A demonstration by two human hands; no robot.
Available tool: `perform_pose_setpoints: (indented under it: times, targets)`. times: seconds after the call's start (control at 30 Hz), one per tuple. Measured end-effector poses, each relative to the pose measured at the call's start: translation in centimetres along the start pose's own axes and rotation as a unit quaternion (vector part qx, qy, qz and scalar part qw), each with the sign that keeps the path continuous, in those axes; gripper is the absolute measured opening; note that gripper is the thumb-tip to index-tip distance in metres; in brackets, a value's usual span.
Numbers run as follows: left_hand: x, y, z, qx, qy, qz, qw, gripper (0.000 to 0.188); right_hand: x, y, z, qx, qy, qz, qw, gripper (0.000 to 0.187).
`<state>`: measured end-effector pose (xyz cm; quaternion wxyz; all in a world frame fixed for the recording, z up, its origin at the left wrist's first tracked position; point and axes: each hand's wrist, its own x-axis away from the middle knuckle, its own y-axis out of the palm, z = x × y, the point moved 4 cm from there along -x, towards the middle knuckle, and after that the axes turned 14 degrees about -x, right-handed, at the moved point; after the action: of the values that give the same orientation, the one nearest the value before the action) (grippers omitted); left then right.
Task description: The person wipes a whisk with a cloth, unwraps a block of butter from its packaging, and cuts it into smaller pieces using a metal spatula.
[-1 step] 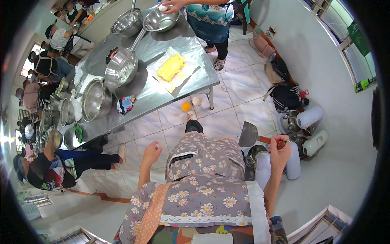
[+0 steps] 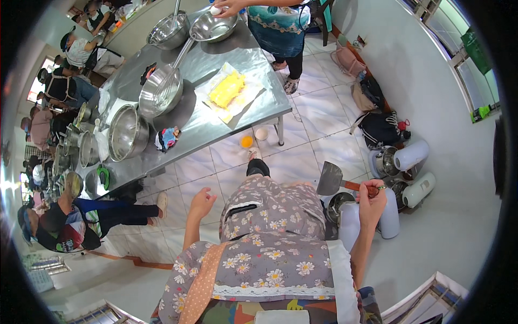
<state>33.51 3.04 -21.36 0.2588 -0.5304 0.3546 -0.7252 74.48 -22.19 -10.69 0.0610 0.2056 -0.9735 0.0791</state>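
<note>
My right hand (image 2: 372,205) is closed round the wooden handle of a metal spatula (image 2: 331,179), its wide flat blade pointing left over the floor. Beside my apron (image 2: 272,264), my left hand (image 2: 202,203) is raised with loosely bent fingers and nothing in it. Neither hand touches the steel table (image 2: 253,65) ahead. On that table a bright yellow slab (image 2: 227,90) lies on white paper (image 2: 244,102). To its left are a steel bowl with a whisk (image 2: 161,93) and a wide steel bowl (image 2: 128,132).
Across the table another person's hand (image 2: 231,8) holds an egg (image 2: 216,10) over a steel bowl (image 2: 215,28). Stand mixers (image 2: 411,156) and bags (image 2: 376,129) line the right wall. A person (image 2: 65,224) stands at the left. Two small round items (image 2: 246,141) are by my foot.
</note>
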Motion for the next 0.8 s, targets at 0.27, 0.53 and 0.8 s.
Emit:
perform_pose_setpoints:
  times: [0.27, 0.53, 0.8]
  targets:
    - [-0.6, 0.6, -0.3, 0.017, 0.001, -0.019, 1.000, 0.046, 0.1, 0.2, -0.3, -0.013, 0.006, 0.000, 1.000, 0.006]
    - [-1.0, 0.9, -0.5, 0.023, 0.000, -0.030, 0.999, 0.046, 0.2, 0.3, -0.7, 0.015, -0.010, 0.012, 1.000, 0.007]
    - [-1.5, 0.7, -0.4, -0.005, 0.040, 0.000, 0.999, 0.045, 0.7, 0.0, -0.2, 0.021, -0.011, 0.012, 1.000, 0.007]
